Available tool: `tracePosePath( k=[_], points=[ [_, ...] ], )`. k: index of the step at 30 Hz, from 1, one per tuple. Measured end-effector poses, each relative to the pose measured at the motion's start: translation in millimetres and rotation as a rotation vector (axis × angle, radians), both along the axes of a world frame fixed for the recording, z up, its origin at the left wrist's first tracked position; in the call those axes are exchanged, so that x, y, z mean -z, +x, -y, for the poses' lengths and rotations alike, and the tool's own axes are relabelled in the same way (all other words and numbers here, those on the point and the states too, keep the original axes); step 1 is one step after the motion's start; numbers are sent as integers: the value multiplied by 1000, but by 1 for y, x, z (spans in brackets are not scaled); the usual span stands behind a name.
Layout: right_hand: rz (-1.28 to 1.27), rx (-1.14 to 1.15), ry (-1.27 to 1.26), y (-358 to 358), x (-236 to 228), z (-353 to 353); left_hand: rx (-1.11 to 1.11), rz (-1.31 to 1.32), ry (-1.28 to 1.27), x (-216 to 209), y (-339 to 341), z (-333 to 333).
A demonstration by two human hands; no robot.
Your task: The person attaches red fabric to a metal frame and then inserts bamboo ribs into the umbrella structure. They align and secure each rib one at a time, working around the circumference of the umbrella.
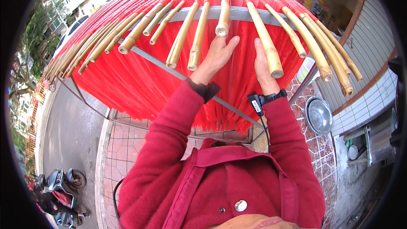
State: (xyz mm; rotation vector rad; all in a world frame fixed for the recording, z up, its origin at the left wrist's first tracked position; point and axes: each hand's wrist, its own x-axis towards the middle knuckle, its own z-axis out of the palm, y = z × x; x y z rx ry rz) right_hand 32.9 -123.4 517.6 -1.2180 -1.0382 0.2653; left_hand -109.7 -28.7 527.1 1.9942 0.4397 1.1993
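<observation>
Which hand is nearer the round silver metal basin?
Right. The right hand is up and left of the basin in view; the left hand is up and farther left.

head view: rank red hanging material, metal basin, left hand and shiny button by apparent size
1. Red hanging material, largest
2. Metal basin and left hand: too alike to rank
3. Shiny button, smallest

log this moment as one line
left hand: at end of bamboo pole | right hand: partly behind another pole | red material: hanging | grips: unclear
</observation>
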Motion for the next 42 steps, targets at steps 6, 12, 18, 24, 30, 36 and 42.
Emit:
tracePosePath(
  k=[6,12,18,24,30,36,42],
  points=[
    [-9,-318,341,-38,-7,2,150,116,-168,-1,9,-13],
    [59,-298,275,-54,-18,-43,334,369,-338,9,39,-60],
    [-219,-411,213,-33,-15,-104,263,363,-372,17,38,-81],
    [-84,-218,121,0,-3,-107,78,170,-101,7,9,-68],
    [196,-52,83,7,-7,-102,-134,44,18,1,21,-59],
    [206,41,10,9,-4,-100,-208,-53,68,6,20,-65],
    [337,76,68,6,-1,-101,-223,-190,256,5,3,-63]
  ],
)
